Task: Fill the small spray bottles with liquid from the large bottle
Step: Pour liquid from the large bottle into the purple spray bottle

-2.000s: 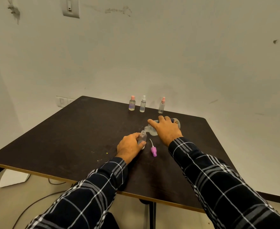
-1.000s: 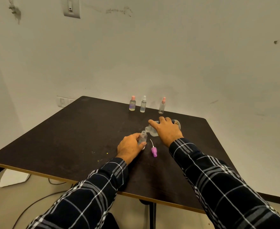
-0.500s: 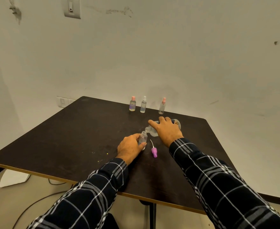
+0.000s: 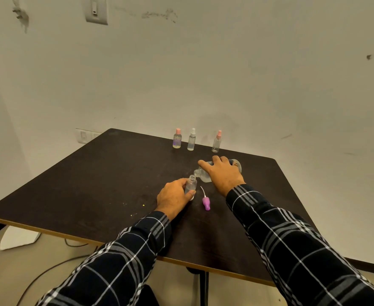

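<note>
- Near the middle of the table (image 4: 106, 173), your left hand (image 4: 174, 196) holds the uncapped small spray bottle (image 4: 191, 184) upright on the surface. Its fingers (image 4: 189, 193) are curled round the lower body, and the neck is left free.
- Your right hand (image 4: 222, 173) grips the large bottle (image 4: 203, 176) from above, fingers wrapped over its body. The bottle is tipped well over to your left, with its mouth just above and beside the small bottle's neck.
- By the look of it, you are in the pouring step. Any stream between the two mouths is too fine to make out, and the level in the small bottle is hard to read.
- Just right of the small bottle lies a purple spray head (image 4: 206, 202), its dip tube pointing away from you, apart from both hands.
- At the far edge stand three capped bottles: a pink-topped bottle (image 4: 177, 139), a white-topped bottle (image 4: 191, 140), and a slim pink-topped bottle (image 4: 216, 142) set further right.
- The next move calls for a slow, steady tilt with the mouths lined up, since the neck is narrow and a slight drift would likely spill onto the table. Once the small bottle is full, right the large bottle, set it down and fit the purple spray head.
</note>
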